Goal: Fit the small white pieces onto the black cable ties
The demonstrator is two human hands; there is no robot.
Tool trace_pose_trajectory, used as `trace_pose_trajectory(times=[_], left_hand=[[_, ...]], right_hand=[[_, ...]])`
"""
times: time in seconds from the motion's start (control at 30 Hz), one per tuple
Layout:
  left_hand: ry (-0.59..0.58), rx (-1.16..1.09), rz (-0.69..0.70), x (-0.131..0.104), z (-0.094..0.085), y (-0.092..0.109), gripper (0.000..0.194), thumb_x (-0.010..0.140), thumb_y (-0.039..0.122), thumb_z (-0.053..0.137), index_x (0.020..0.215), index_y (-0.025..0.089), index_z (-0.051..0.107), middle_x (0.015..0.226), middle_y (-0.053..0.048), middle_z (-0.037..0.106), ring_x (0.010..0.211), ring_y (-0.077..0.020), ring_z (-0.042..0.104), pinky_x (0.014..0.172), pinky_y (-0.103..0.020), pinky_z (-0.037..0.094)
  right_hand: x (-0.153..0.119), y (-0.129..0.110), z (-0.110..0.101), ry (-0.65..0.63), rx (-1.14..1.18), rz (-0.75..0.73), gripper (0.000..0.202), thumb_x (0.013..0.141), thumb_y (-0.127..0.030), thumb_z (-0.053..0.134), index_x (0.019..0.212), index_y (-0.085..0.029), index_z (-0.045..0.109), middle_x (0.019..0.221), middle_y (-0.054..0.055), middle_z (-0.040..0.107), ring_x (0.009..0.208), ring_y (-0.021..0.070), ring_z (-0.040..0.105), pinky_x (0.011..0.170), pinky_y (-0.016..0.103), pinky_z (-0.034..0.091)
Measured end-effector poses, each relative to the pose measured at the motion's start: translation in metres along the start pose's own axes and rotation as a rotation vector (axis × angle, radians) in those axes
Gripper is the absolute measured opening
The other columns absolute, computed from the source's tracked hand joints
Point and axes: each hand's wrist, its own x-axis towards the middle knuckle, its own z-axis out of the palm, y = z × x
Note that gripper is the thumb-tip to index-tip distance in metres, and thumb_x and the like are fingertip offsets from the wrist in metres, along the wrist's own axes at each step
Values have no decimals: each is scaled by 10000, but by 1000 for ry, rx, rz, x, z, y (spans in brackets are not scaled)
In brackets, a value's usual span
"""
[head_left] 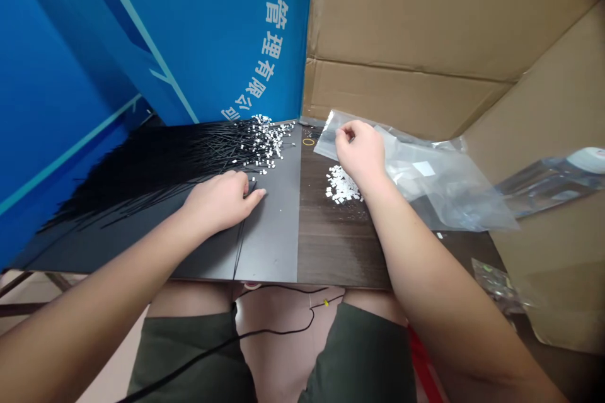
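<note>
My left hand (222, 200) rests low over the dark tabletop, fingers curled and thumb stretched forward. A thin black wire (239, 242) runs from under these fingers to the table's front edge. Just beyond lies a broad bundle of black wires (155, 164), with small white connectors (268, 141) on their right ends. My right hand (362, 151) is closed in a pinch above the edge of a clear plastic bag (406, 167); whatever its fingertips hold is hidden. Beneath its wrist side sits a heap of small white pieces (343, 185).
A clear plastic bottle (543, 186) with a white cap lies at the right. Cardboard (406, 19) and a blue printed panel (212, 25) wall off the back. A yellow ring (308, 141) lies near the bag. A small clear packet (496, 280) is at the right edge.
</note>
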Motion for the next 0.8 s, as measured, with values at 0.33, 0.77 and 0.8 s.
trace_pose_trajectory(times=[0.33,0.77,0.8], left_hand=[[-82,-428,19,2,-3,9,276,992,413,563,785,235,522,726,-56,646,645,-216,586,601,-322,370],[435,-803,201,76,24,75,195,1012,351,604,886,243,502,768,-2,623,648,-162,522,644,-297,337],[456,-738,218,73,25,74,182,1015,344,595,894,244,503,776,-5,620,658,-170,517,650,-305,321]], right_hand=[[6,-6,-12,-262,-3,89,129,873,-177,664,752,-209,694,788,57,736,741,216,611,732,395,437],[-11,-35,2,-446,863,383,460,750,-640,869,856,-199,796,844,42,745,663,116,603,574,266,499],[-14,-39,4,-438,892,391,441,735,-612,889,866,-200,806,842,36,744,675,116,607,584,265,508]])
